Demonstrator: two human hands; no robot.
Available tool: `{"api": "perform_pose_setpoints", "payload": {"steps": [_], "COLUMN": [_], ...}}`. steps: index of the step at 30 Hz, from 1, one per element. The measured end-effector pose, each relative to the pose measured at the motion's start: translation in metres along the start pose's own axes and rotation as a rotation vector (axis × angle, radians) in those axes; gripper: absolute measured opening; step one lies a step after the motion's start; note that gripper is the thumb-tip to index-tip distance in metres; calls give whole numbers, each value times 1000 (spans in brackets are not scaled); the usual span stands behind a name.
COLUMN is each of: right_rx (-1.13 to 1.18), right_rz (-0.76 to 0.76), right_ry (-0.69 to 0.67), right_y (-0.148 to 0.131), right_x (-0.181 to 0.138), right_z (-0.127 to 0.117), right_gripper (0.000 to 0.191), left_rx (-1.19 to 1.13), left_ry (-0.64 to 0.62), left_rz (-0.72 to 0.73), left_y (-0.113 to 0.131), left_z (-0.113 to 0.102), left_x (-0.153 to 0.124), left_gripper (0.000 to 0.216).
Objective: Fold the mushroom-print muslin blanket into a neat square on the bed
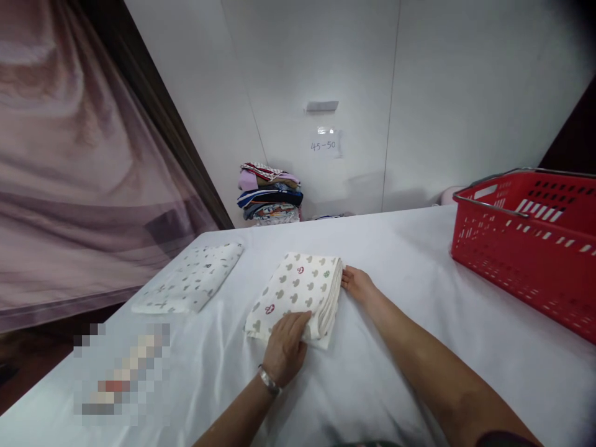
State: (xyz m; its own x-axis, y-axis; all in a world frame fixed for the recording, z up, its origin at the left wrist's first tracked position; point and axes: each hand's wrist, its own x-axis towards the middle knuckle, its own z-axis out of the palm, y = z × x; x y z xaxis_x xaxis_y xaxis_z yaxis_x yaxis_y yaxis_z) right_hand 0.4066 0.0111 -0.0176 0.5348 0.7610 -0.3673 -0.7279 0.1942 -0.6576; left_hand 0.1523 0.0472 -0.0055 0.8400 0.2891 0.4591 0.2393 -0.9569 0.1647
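Note:
A thick folded cloth [298, 288], white with grey-beige mushroom-like shapes and a few red and green ones, lies flat in front of me on the white-covered surface [395, 248]. My left hand [286, 347], with a silver bracelet at the wrist, is closed on its near edge, fingers over the top. My right hand [358, 284] touches the layered right side of the cloth near the far corner, fingers stretched out. To the left lies a second folded cloth [193, 279], white with small dark and green prints, apart from both hands.
A red plastic basket [521, 261] with metal handles stands at the right. Behind the far edge rises a stack of folded fabrics [270, 192] against a white wall with a "45-50" label [325, 144]. A pinkish curtain [84, 174] hangs left; a pixelated patch [123, 372] covers something.

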Motion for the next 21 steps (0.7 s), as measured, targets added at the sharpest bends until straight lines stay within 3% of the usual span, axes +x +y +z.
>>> {"api": "perform_pose_setpoints", "payload": {"steps": [3,6,9,11,16,21], "right_rx": [-20,-56,-103,-132,-172,-209], "right_rz": [-51,-84,-116,-142,-223,-273], "right_ry": [31,64,91,103,65,23], "right_y": [2,2,4,6,9,9], "right_x": [7,15,22,25,26,29], "right_z": [-3,-4,-5,-5,-7,-10], "right_gripper": [9,19,31,35,42,47], "left_rx": [-9,-95,-252,-278,-156,-39], "left_ry": [-115,-275,-418,-420,-262,-282], "left_rz": [-11,-45,-185,-337,-505,-570], "left_y": [7,12,11,9,7,3], "left_z": [-5,-23,-41,-40,11,56], "left_x": [0,12,46,79,158,186], "left_gripper": [66,63,51,43,51,53]}}
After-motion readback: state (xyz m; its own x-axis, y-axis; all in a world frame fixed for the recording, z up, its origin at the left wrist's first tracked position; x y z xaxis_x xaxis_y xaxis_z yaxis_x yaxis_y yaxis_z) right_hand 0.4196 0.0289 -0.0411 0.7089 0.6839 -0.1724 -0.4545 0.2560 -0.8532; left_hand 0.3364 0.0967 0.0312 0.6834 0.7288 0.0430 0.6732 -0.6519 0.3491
